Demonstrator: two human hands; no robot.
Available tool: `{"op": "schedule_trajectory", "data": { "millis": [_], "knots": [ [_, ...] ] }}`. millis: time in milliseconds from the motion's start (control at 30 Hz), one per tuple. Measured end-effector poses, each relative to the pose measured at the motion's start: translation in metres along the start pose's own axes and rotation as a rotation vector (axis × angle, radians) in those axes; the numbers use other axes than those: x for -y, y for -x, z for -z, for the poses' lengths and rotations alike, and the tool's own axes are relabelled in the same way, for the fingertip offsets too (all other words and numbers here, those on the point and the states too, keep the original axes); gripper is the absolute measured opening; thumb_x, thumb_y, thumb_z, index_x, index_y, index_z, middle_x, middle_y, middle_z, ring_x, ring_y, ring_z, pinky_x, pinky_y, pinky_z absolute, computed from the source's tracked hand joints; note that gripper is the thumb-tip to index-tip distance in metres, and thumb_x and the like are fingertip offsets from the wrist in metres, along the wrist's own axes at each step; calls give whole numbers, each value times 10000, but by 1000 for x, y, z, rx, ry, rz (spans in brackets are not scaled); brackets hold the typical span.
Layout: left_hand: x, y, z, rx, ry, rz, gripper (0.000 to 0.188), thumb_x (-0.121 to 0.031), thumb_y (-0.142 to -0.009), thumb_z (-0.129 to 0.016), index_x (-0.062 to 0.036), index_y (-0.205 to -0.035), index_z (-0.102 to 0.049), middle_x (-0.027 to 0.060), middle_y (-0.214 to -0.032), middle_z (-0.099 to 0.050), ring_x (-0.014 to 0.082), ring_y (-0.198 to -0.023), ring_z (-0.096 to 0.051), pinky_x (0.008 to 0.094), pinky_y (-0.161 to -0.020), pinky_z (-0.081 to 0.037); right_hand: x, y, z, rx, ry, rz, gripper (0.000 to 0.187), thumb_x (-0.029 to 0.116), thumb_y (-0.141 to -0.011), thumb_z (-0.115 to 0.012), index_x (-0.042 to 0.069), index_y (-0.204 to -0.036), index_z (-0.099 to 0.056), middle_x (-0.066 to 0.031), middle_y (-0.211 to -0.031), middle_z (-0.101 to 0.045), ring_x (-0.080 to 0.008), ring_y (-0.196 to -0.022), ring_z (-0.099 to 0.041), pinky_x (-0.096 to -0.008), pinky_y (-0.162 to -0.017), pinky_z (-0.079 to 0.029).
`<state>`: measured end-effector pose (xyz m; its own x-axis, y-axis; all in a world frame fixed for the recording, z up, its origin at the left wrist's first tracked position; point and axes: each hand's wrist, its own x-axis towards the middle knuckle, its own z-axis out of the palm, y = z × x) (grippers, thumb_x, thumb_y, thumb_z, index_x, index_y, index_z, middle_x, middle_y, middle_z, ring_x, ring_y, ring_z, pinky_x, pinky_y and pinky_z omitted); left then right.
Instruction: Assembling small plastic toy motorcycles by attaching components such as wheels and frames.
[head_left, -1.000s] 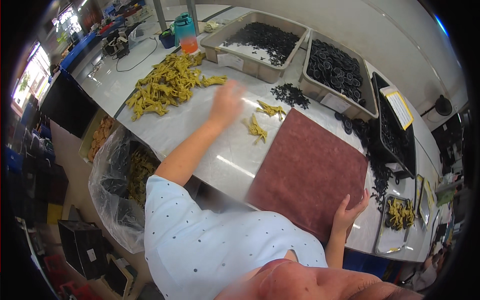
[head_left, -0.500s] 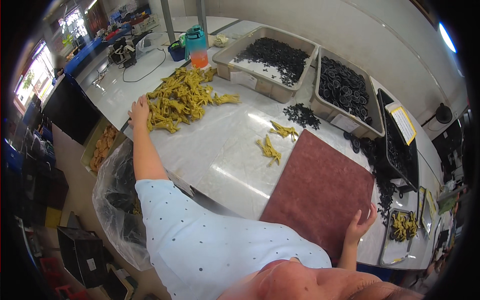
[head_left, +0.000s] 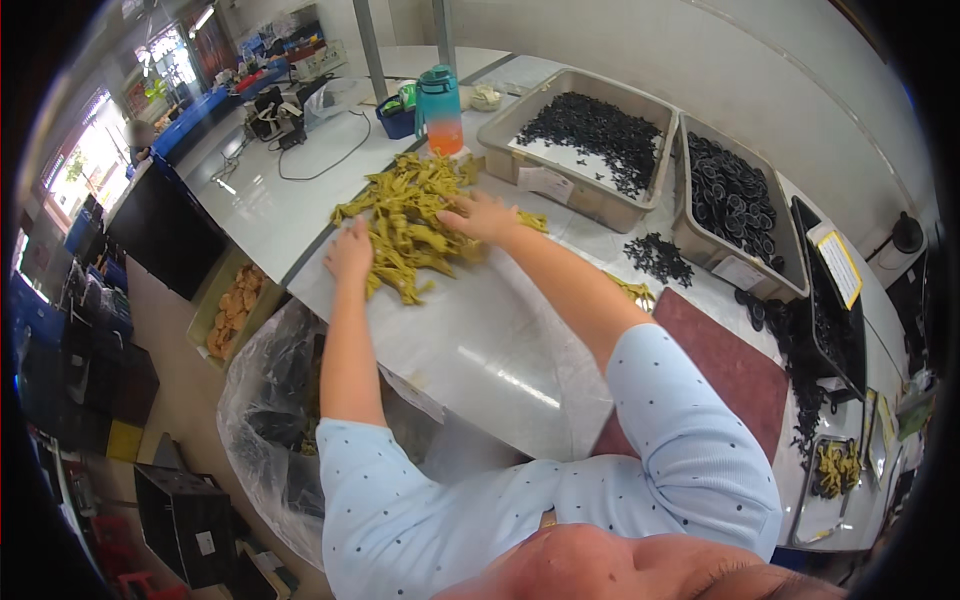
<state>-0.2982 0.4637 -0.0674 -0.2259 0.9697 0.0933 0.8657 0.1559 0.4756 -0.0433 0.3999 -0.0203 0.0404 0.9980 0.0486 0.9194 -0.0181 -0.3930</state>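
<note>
Yellow-green molded pieces (head_left: 408, 212) lie heaped on the pale tabletop (head_left: 455, 340), left of the frame's upper center. Left hand (head_left: 349, 252): set against the heap's left edge, fingers slightly parted, with nothing seen between them. Right hand (head_left: 480, 217): over the heap's right side, reaching in toward the left, thumb spread from the fingers; whether a piece is pinched under the fingertips cannot be told. Just behind the heap stands an upright blue-and-orange bottle (head_left: 440, 110), with a small dark blue container (head_left: 397, 121) to its left.

Upper center to upper right: a gray bin (head_left: 605, 203) of small black parts (head_left: 590, 130) and, beside it, a second gray bin (head_left: 700, 245) of black ring-like parts (head_left: 735, 205). More small black parts (head_left: 658, 258) lie loose in front of them. Right of center: a reddish-brown mat (head_left: 735, 375), partly covered by the right sleeve (head_left: 690, 420). Lower right: a shallow metal tray (head_left: 818, 522) carrying further yellow-green pieces (head_left: 838, 466). Lower left: a clear plastic bag (head_left: 258, 400) hangs below the table's edge, near a box (head_left: 208, 325) of orange-tan items (head_left: 238, 305).
</note>
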Motion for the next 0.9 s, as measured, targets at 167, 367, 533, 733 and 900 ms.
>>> {"op": "schedule_trajectory", "data": {
  "millis": [167, 367, 533, 733, 900],
  "knots": [
    [-6, 41, -10, -56, 90, -31, 543, -458, -985, -282, -87, -1211, -607, 80, -1345, -508, 336, -1235, -431, 498, -1052, -275, -6, 10, 7, 193, -48, -43, 701, 755, -773, -433, 349, -1341, -499, -22, -1477, -364, -337, -1318, -368, -592, -1028, -240],
    [-37, 110, -33, -145, 172, -64, 498, -411, -985, -304, -82, -1192, -616, 153, -1326, -503, 332, -1249, -405, 478, -1073, -239, -68, 69, 25, 144, -68, 20, 655, 749, -807, -405, 372, -1335, -498, -86, -1469, -375, -358, -1300, -394, -621, -1021, -220],
    [-33, 107, -36, -172, 414, -143, 419, -382, -964, -393, -91, -1167, -615, 120, -1314, -517, 322, -1242, -420, 525, -1024, -277, -93, 118, 45, 79, -288, 246, 500, 478, -934, -481, 262, -1384, -446, -140, -1414, -424, -350, -1275, -421, -589, -1029, -269],
    [-41, 5, 6, -519, 207, -341, 446, -500, -938, -417, -182, -1169, -627, 78, -1339, -494, 301, -1273, -394, 645, -964, -296, -86, 193, 88, -122, -1, 372, 533, 292, -903, -584, 168, -1395, -420, -173, -1335, -487, -347, -1218, -454, -447, -1028, -343],
    [-61, -54, -10, 53, -134, -19, 522, -601, -939, -284, -325, -1320, -512, 61, -1440, -386, 278, -1378, -260, 704, -1043, -92, -86, 281, 119, -155, -49, 471, 498, 141, -829, -660, 86, -1302, -515, -147, -1196, -573, -324, -1128, -517, -423, -999, -369]
  ]
}}
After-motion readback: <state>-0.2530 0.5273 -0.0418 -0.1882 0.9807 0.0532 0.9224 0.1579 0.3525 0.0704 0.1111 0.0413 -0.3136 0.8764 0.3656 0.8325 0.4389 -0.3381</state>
